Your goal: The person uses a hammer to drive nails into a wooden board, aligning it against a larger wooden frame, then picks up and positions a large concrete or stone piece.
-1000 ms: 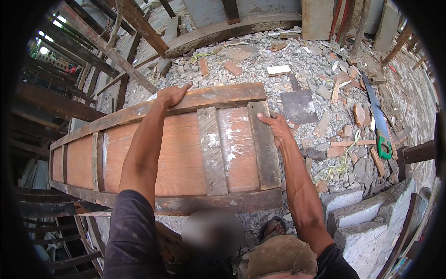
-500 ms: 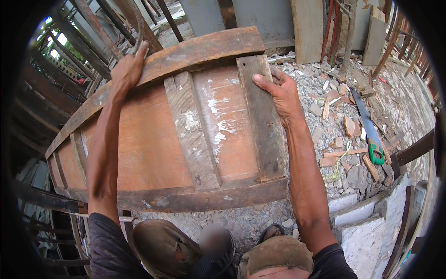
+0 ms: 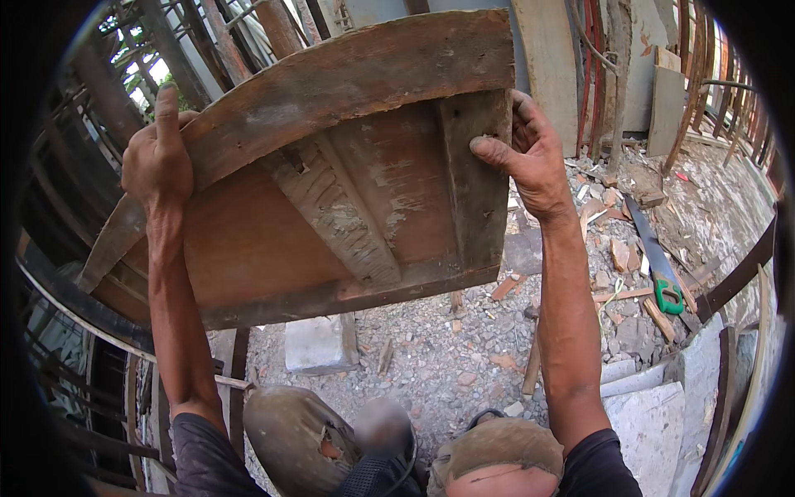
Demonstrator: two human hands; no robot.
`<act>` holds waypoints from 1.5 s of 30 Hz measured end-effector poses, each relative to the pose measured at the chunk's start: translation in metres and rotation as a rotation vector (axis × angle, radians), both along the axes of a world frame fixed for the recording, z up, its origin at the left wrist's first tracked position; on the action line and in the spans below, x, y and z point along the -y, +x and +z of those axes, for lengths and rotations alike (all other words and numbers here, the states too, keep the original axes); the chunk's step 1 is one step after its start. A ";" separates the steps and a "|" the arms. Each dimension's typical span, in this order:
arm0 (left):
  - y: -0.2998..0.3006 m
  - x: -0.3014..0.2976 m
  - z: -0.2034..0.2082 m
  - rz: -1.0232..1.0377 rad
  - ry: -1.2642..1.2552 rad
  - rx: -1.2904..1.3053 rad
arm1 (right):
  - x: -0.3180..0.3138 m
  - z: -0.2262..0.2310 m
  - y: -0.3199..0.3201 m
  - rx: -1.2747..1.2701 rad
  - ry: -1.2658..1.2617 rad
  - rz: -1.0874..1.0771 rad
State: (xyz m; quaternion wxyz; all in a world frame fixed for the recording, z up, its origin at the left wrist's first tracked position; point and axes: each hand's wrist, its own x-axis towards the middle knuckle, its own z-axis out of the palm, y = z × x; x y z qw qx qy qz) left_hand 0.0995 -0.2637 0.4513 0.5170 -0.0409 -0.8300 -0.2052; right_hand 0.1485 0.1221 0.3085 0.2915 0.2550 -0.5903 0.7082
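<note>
Both my hands hold up a wooden panel (image 3: pixel 240 236), reddish plywood framed by worn battens, with a curved upper edge. On its left part, my left hand (image 3: pixel 159 157) grips the curved rail (image 3: pixel 356 70), thumb pointing up and the fingers mostly hidden. My right hand (image 3: pixel 534 157) clasps the right end batten (image 3: pixel 476 178), thumb across its face and fingers bent round the outer edge. The panel is tilted, its lower rail raised off the rubble. A slanting middle batten (image 3: pixel 344 211) bears pale scraped patches.
A handsaw with a green handle (image 3: pixel 667 296) lies on the rubble at right. Below the panel sits a pale concrete block (image 3: pixel 320 344). Broken slabs (image 3: pixel 650 431) are stacked near my right elbow. Boards and poles (image 3: pixel 613 91) stand behind; dark timbers crowd the left.
The panel has risen and tilted, its lower edge lifting away from my knees and uncovering the concrete block. My left hand has moved left and a little down; the right has shifted slightly right.
</note>
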 end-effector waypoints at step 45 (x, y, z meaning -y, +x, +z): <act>-0.006 -0.071 -0.114 -0.360 -0.731 0.589 | -0.094 -0.154 -0.024 0.409 0.771 -0.223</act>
